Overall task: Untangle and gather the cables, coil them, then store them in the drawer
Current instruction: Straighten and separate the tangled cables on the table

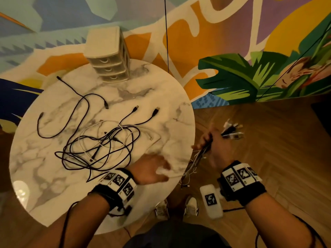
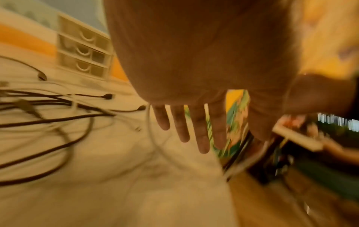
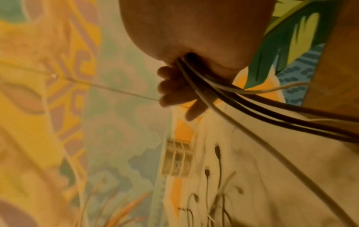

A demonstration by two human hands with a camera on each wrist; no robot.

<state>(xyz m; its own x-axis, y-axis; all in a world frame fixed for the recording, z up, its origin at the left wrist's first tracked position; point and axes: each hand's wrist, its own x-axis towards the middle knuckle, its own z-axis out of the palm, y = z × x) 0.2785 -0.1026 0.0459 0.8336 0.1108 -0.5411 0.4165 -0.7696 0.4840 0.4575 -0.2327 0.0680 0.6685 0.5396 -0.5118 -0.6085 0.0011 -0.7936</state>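
Note:
A tangle of black and white cables (image 1: pixel 100 145) lies on the round marble table (image 1: pixel 161 97), with loose plug ends fanned out toward the back. My right hand (image 1: pixel 213 142) is off the table's right edge and grips a bundle of cables (image 1: pixel 231 131); their plugs stick out past my fist and the rest hangs down toward the floor. The right wrist view shows my fingers (image 3: pixel 174 86) curled round those cables (image 3: pixel 242 104). My left hand (image 1: pixel 154 170) hovers flat over the table's near right edge, fingers (image 2: pixel 198 127) straight, holding nothing. The small white drawer unit (image 1: pixel 109 56) stands at the table's back edge, drawers closed.
A painted mural wall rises behind the table. The wooden floor (image 1: pixel 268 140) stretches to the right. A white tagged device (image 1: pixel 211 201) hangs by my right wrist. My shoes (image 1: pixel 179 208) stand below the table's near edge. A thin black cord (image 1: pixel 166 33) hangs down the wall.

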